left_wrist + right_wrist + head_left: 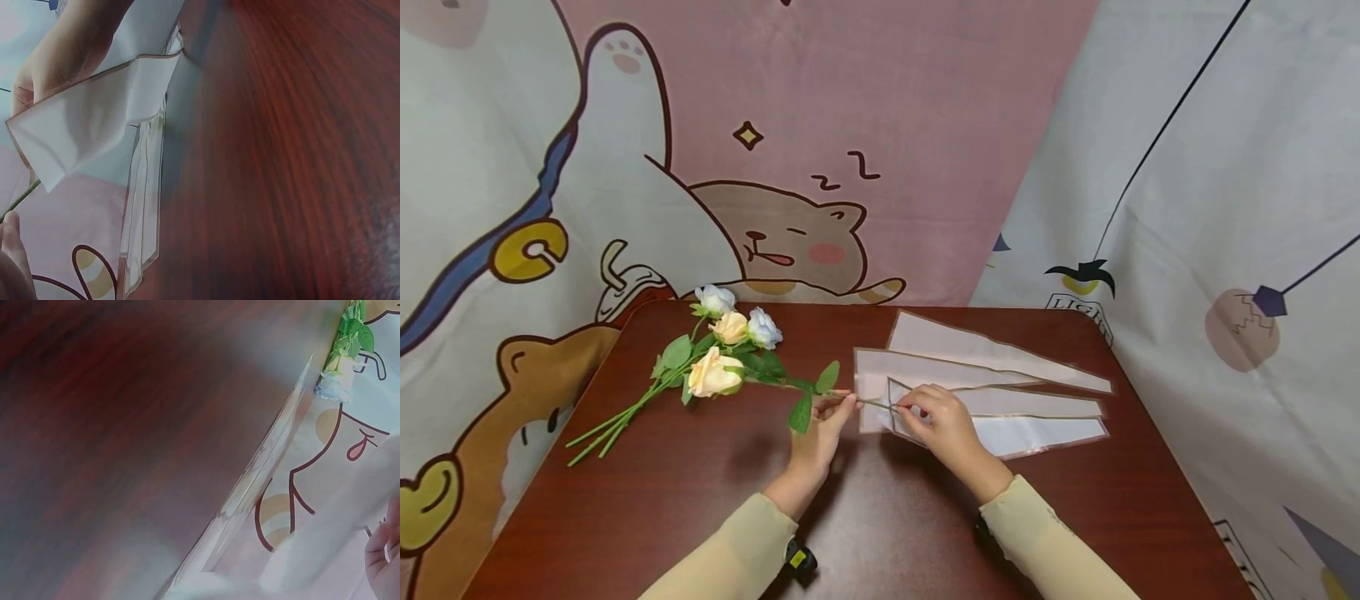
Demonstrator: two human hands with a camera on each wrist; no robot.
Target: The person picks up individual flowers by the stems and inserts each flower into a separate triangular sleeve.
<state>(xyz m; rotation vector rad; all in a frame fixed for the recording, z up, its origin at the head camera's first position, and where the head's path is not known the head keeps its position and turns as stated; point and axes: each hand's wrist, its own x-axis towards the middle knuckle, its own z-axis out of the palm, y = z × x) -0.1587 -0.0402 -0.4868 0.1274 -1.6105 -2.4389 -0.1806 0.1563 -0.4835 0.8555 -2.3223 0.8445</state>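
Observation:
My left hand (822,425) pinches the green stem (872,403) of a cream rose (715,372), just beyond two leaves (801,412). The bloom lies to the left and the bare stem end points right. With thumb and fingertips, my right hand (942,417) pinches the edge of a white, brown-bordered tapered flower sleeve (81,125) at its wide end. That edge is lifted off the table, and the stem reaches it right at the right fingertips. In the right wrist view the raised sleeve (337,512) is a pale blur.
More tapered flower sleeves (992,350) lie overlapping on the brown table (865,533), narrow ends to the right. At the left lie several roses, two pale blue (764,328) and a smaller cream one (730,327), stems toward the front left. A printed cloth (925,167) hangs behind the table.

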